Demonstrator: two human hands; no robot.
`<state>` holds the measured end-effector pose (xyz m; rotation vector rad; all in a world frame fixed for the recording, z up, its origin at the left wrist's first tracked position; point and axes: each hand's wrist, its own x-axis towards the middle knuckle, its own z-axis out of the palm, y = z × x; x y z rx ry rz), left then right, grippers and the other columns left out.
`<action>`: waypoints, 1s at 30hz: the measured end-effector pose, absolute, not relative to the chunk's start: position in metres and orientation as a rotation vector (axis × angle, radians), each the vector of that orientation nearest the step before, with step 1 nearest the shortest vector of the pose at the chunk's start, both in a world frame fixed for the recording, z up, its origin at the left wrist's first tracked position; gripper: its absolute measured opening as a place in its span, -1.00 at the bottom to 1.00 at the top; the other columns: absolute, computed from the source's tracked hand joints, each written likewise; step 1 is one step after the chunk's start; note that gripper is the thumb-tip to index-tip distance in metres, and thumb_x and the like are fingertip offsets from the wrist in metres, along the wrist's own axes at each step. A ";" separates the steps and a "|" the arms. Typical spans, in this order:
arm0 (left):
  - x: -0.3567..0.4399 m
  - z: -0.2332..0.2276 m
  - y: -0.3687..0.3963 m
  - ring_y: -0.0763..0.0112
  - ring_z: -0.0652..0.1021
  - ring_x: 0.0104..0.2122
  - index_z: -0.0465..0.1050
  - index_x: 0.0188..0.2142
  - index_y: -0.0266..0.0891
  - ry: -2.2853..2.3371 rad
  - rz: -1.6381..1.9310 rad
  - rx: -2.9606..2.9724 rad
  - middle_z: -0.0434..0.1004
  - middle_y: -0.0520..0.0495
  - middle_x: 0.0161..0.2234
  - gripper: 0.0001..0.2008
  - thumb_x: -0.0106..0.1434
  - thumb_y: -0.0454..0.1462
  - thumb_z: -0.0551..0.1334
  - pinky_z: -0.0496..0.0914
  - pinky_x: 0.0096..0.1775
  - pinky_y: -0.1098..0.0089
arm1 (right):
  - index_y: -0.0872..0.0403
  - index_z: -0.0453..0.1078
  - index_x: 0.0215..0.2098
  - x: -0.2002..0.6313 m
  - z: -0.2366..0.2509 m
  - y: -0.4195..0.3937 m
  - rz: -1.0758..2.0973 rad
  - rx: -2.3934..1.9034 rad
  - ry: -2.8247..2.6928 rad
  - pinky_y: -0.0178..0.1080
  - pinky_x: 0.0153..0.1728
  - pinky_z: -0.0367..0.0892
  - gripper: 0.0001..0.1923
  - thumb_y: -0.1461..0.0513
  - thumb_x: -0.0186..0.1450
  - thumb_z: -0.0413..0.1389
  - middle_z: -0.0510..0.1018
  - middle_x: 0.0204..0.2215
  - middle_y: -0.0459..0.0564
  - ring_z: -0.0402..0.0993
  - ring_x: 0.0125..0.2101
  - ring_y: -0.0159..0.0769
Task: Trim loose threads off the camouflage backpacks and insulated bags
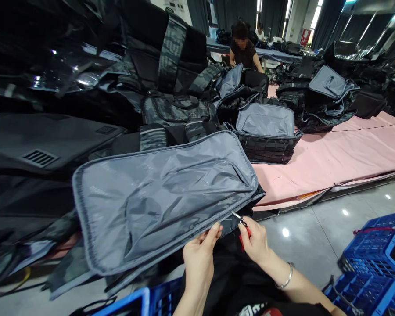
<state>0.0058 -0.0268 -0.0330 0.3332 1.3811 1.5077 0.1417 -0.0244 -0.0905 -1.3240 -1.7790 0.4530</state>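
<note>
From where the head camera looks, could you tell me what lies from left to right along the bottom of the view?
Grey bag flap → left hand pinching its edge → right hand with red snips → silver bracelet → blue crates.

Glossy grey floor (319,228), pink-covered table (342,158), perhaps dark curtains (237,11) behind.

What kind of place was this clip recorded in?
Most likely a bag factory's finishing floor: heaps of camouflage backpacks on a long pink-covered table, blue plastic crates on the floor, and the right hand holding red thread snips at a grey-lined flap.
</note>
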 end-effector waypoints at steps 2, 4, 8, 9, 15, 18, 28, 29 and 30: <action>0.006 -0.033 -0.027 0.43 0.53 -0.49 0.52 -0.52 -0.32 1.375 1.505 0.322 0.55 -0.04 -0.51 -0.73 -0.26 -0.26 0.46 0.44 -0.38 0.45 | 0.08 0.37 -0.19 0.145 -0.088 -0.024 0.506 -1.313 -1.795 -0.30 -0.38 0.35 -0.75 0.19 0.35 -0.11 0.53 -0.45 0.02 0.47 -0.45 -0.29; 0.005 -0.034 -0.027 0.45 0.53 -0.48 0.52 -0.52 -0.32 1.367 1.500 0.315 0.56 -0.03 -0.52 -0.72 -0.27 -0.26 0.47 0.44 -0.37 0.47 | 0.09 0.36 -0.17 0.147 -0.083 -0.024 0.552 -1.309 -1.838 -0.30 -0.37 0.35 -0.75 0.18 0.35 -0.11 0.54 -0.42 0.02 0.48 -0.43 -0.29; 0.004 -0.037 -0.027 0.43 0.53 -0.49 0.52 -0.53 -0.33 1.370 1.496 0.314 0.56 -0.04 -0.52 -0.71 -0.27 -0.24 0.47 0.44 -0.37 0.44 | 0.08 0.35 -0.12 0.148 -0.070 -0.025 0.560 -1.283 -1.961 -0.29 -0.35 0.35 -0.73 0.16 0.36 -0.10 0.56 -0.38 0.04 0.49 -0.39 -0.26; 0.004 -0.038 -0.028 0.42 0.53 -0.49 0.52 -0.53 -0.34 1.374 1.495 0.317 0.55 -0.05 -0.52 -0.71 -0.27 -0.24 0.47 0.44 -0.37 0.43 | 0.07 0.36 -0.11 0.148 -0.068 -0.025 0.555 -1.269 -1.975 -0.29 -0.36 0.35 -0.73 0.16 0.35 -0.10 0.56 -0.38 0.04 0.50 -0.38 -0.26; 0.002 -0.037 -0.028 0.41 0.53 -0.47 0.51 -0.51 -0.34 1.356 1.479 0.341 0.56 -0.06 -0.51 -0.69 -0.26 -0.22 0.47 0.43 -0.35 0.42 | 0.01 0.43 -0.18 0.141 -0.060 -0.024 0.548 -1.200 -1.908 -0.31 -0.36 0.36 -0.76 0.14 0.33 -0.03 0.55 -0.45 0.00 0.50 -0.42 -0.28; 0.002 -0.037 -0.028 0.41 0.53 -0.47 0.51 -0.53 -0.34 1.347 1.474 0.329 0.56 -0.06 -0.51 -0.71 -0.27 -0.24 0.47 0.43 -0.34 0.42 | 0.01 0.44 -0.19 0.140 -0.059 -0.022 0.557 -1.212 -1.924 -0.30 -0.36 0.36 -0.75 0.14 0.34 -0.05 0.55 -0.45 0.02 0.50 -0.41 -0.26; 0.001 -0.038 -0.029 0.45 0.51 -0.48 0.52 -0.52 -0.34 1.305 1.486 0.295 0.55 -0.04 -0.52 -0.72 -0.26 -0.26 0.47 0.42 -0.35 0.45 | 0.06 0.39 -0.16 0.142 -0.056 -0.024 0.627 -1.198 -2.013 -0.27 -0.35 0.32 -0.72 0.15 0.36 -0.12 0.55 -0.40 0.03 0.48 -0.39 -0.25; 0.000 -0.038 -0.030 0.44 0.52 -0.47 0.51 -0.53 -0.34 1.296 1.488 0.291 0.55 -0.05 -0.51 -0.73 -0.25 -0.25 0.47 0.43 -0.34 0.44 | 0.06 0.38 -0.17 0.143 -0.057 -0.025 0.650 -1.199 -1.992 -0.27 -0.37 0.32 -0.73 0.15 0.36 -0.11 0.54 -0.41 0.01 0.47 -0.41 -0.26; 0.000 -0.037 -0.030 0.40 0.53 -0.45 0.51 -0.54 -0.34 1.289 1.490 0.290 0.55 -0.06 -0.51 -0.73 -0.23 -0.23 0.46 0.43 -0.34 0.42 | 0.07 0.37 -0.18 0.143 -0.057 -0.026 0.676 -1.202 -1.960 -0.27 -0.38 0.31 -0.74 0.15 0.35 -0.10 0.53 -0.43 0.00 0.45 -0.44 -0.28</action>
